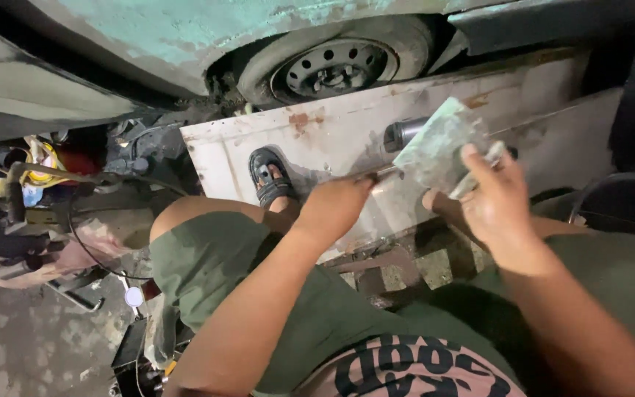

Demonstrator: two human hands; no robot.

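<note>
Workshop floor, dim and cluttered: you sit low beside a car body (pixel 185 37) with flaking green paint, its steel wheel (pixel 336 68) just behind a long white panel (pixel 317 140) that lies across the floor in front of you. Your sandalled foot (pixel 270 176) rests on the panel's near left part.

Your left hand (pixel 336 206) is closed around a thin tool (pixel 384 173), apparently a knife or spreader; only a short length of blade shows, pointing toward the board. Your right hand (pixel 497 198) grips a flat board (pixel 442 143), smeared grey-green, tilted up over the panel, thumb on top and fingers underneath. The two hands are near each other but not touching.

A dark cylindrical can (pixel 403 134) lies on the panel just behind the board. Hoses and rags (pixel 60 257) crowd the floor to your left.

Progress, judged from the surface: the panel shows rust spots and bare grey patches, with no fresh filler layer clearly visible. The board carries material, so mixing or loading looks under way; most of the spreading appears to remain. Whether any area is already filled cannot be determined.
</note>
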